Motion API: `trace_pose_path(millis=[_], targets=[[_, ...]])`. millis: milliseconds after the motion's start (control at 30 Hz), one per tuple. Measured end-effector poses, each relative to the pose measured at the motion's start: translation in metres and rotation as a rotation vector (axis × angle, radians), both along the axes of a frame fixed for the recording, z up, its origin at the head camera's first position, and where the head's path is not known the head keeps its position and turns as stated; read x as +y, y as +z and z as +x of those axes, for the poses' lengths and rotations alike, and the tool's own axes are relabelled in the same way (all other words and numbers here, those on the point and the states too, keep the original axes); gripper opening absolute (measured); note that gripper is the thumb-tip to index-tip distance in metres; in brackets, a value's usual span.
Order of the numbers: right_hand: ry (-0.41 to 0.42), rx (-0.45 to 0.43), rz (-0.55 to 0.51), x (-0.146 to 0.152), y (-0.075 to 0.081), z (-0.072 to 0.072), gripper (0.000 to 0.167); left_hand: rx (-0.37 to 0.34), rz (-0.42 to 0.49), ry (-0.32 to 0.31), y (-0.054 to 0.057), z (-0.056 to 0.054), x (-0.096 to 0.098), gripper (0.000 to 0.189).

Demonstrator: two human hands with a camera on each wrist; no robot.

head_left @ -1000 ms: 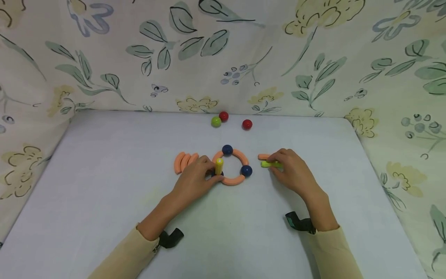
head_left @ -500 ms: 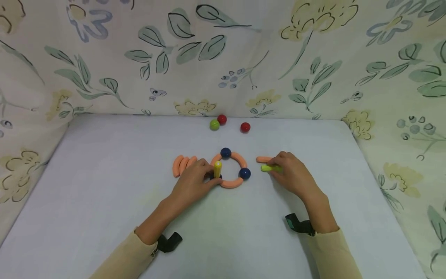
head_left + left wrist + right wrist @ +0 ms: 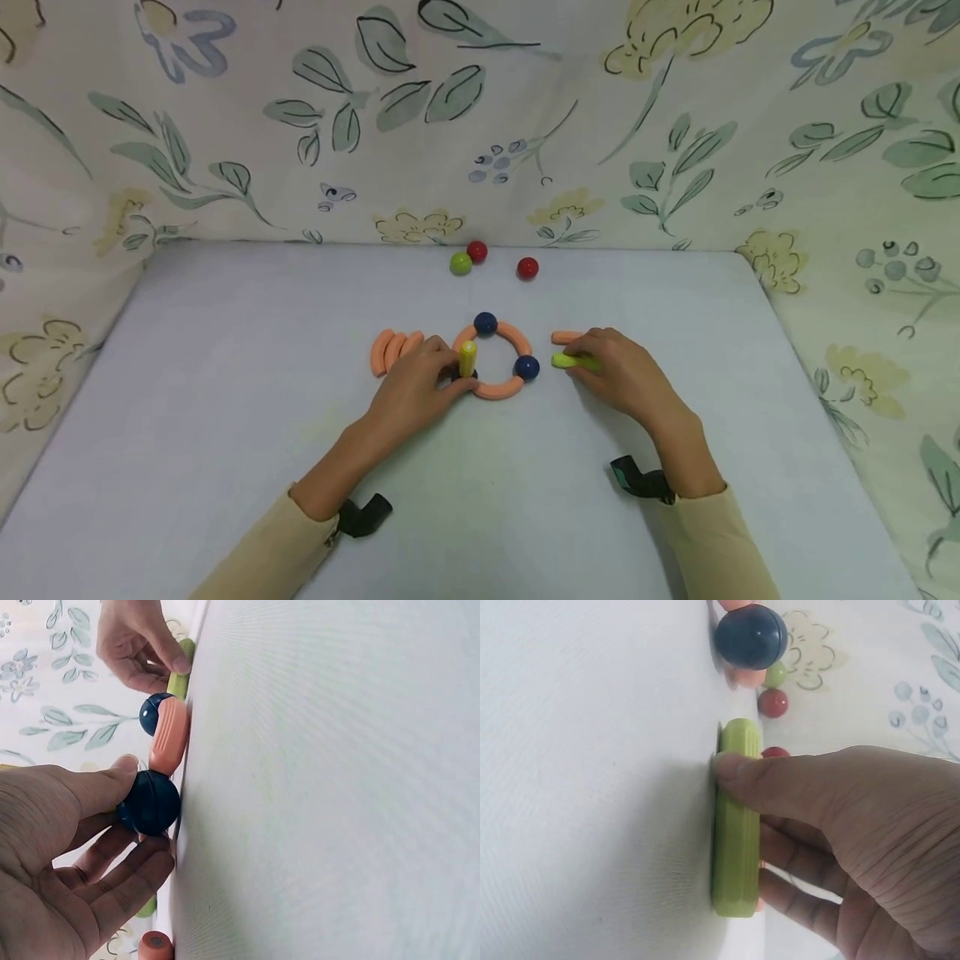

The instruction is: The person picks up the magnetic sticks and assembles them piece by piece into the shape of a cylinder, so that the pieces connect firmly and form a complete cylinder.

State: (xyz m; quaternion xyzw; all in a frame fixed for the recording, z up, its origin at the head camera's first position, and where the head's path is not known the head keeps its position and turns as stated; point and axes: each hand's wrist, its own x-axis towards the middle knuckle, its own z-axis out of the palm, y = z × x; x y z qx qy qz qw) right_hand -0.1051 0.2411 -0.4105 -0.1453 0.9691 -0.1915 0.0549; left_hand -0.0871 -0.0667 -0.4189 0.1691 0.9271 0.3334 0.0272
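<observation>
In the head view, a ring of curved orange sticks joined by navy balls lies mid-table. At its left side, my left hand holds the third navy ball between thumb and fingers. A yellow stick stands upright over that ball; in the left wrist view my hand hides most of it. To the ring's right, my right hand pinches a light green stick lying flat, thumb on its near side. Its free end points at the ring's right-hand navy ball, with a gap between them.
Several curved orange pieces lie left of the ring, partly behind my left hand. One orange stick sits beyond the green one. Near the table's back edge are a green ball and two red balls. Floral cloth hangs behind.
My right hand has slid the green stick slightly left, toward the ring. The left hand stays on its navy ball, and the yellow stick remains upright. The head view has shifted slightly.
</observation>
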Motion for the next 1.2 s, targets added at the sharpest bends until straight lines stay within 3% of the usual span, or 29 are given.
trace_pose_path(millis=[333,567,933,1200], targets=[[0.012,-0.057,0.048,-0.004,0.005,0.001,0.033,-0.012,-0.002,0.006,0.002,-0.001,-0.001,0.022],[0.040,-0.034,0.034,-0.009,0.010,0.002,0.035,-0.013,0.017,0.007,0.002,-0.002,-0.003,0.020],[0.059,0.068,-0.104,-0.009,0.010,0.001,0.035,0.003,0.022,-0.015,0.004,-0.001,0.002,0.022],[0.093,0.136,-0.330,-0.026,0.016,-0.013,0.034,-0.037,0.005,0.002,0.003,-0.001,0.000,0.022]])
